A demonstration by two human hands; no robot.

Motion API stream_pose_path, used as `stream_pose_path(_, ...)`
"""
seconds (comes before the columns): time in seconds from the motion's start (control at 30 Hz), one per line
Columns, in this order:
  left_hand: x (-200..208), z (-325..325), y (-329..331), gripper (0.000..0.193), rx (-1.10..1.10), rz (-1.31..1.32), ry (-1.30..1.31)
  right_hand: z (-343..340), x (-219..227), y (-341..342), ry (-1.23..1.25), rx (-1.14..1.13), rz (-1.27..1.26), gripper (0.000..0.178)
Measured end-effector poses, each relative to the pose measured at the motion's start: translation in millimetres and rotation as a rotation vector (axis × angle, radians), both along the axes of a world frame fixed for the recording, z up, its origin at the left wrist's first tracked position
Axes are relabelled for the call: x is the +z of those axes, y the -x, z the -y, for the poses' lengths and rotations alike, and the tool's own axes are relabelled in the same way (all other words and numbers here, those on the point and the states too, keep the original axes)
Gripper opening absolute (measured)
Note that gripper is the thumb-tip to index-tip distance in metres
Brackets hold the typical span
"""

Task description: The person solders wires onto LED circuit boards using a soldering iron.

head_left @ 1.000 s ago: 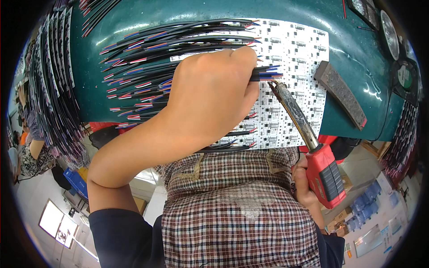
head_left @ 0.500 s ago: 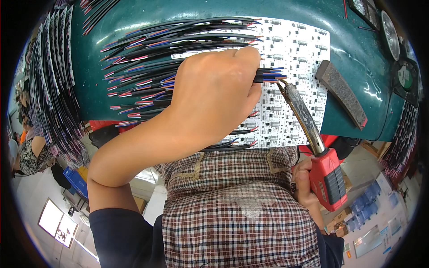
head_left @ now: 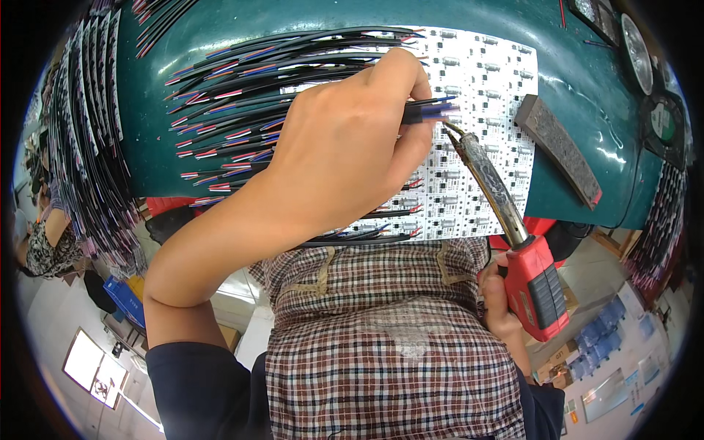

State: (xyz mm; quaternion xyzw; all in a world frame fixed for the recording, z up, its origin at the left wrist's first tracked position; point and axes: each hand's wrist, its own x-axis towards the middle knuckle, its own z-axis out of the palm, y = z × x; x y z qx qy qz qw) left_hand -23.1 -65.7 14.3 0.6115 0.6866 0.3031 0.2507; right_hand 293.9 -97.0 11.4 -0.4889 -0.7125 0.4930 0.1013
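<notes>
Over the white circuit board panel [head_left: 484,88] my left hand [head_left: 352,132] pinches a black-sheathed cable [head_left: 414,112] between thumb and fingers. Its stripped end, with blue and orange-brown wires, points right. In my right hand [head_left: 500,297] is a red-and-black soldering gun [head_left: 539,286], its barrel slanting up and left. The metal tip [head_left: 451,128] sits right at the cable's wire ends; whether it touches them I cannot tell. Several more black cables [head_left: 242,92] lie in rows to the left, partly under my left hand, some reaching onto the panel.
A dark grey block [head_left: 557,150] lies on the green tabletop [head_left: 601,95] right of the panel. Beyond it are a round metal dish [head_left: 636,55] and a small fan [head_left: 664,125]. Cable bundles hang at the left edge [head_left: 88,147] and right edge [head_left: 660,227].
My left hand has shifted slightly left and up with the cable, and its thumb and fingers have spread apart more. The soldering gun's tip has moved a little left and up.
</notes>
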Motion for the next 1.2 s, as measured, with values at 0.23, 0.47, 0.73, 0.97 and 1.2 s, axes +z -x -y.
stream_pose_path(0.23, -6, 1, 4, 0.011, -0.013, -0.193, -0.077, 4, 4, -6, 0.014, -0.016, 0.017, 0.018)
stream_pose_path(0.47, 6, 3, 1, 0.01, -0.009, -0.194, -0.282, 10, 11, -10, 0.104, -0.109, 0.036, 0.019)
stream_pose_path(0.73, 0, 17, -9, 0.015, -0.05, -0.147, 0.089, 11, -3, -14, -0.03, 0.016, 0.035, 0.025)
stream_pose_path(0.97, 1, 17, -9, 0.014, -0.051, -0.162, 0.092, 11, -10, -10, -0.07, 0.025, -0.029, 0.028)
stream_pose_path(1.2, -1, 17, -8, 0.014, -0.044, -0.158, 0.091, 8, -12, -5, -0.07, 0.038, -0.062, 0.027)
